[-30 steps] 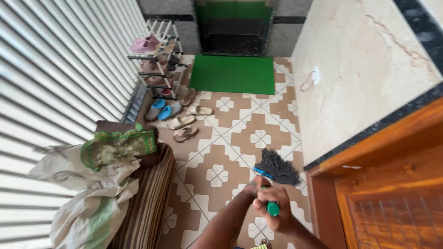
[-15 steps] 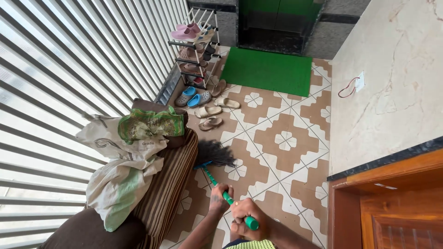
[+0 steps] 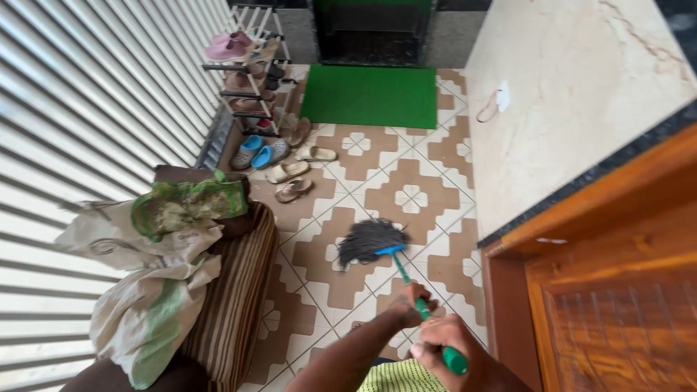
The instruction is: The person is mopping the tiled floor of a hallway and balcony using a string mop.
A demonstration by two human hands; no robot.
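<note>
Both my hands grip the green handle of a mop (image 3: 372, 240). My left hand (image 3: 411, 297) is lower on the handle, nearer the head. My right hand (image 3: 450, 344) closes around the handle's top end at the bottom of the view. The dark stringy mop head, on a blue clamp, rests on the brown and cream patterned floor tiles (image 3: 406, 196) in front of me.
A striped brown sofa (image 3: 236, 290) with stuffed sacks (image 3: 145, 290) stands at the left along the slatted shutter (image 3: 80, 109). Several sandals (image 3: 287, 170) and a shoe rack (image 3: 247, 80) lie further ahead, then a green doormat (image 3: 370, 96). A marble wall (image 3: 559, 101) and wooden door (image 3: 617, 305) are on the right.
The mop head swung from the right by the door to the left by the sofa, and now lies in the middle of the floor. Both hands kept hold of the handle.
</note>
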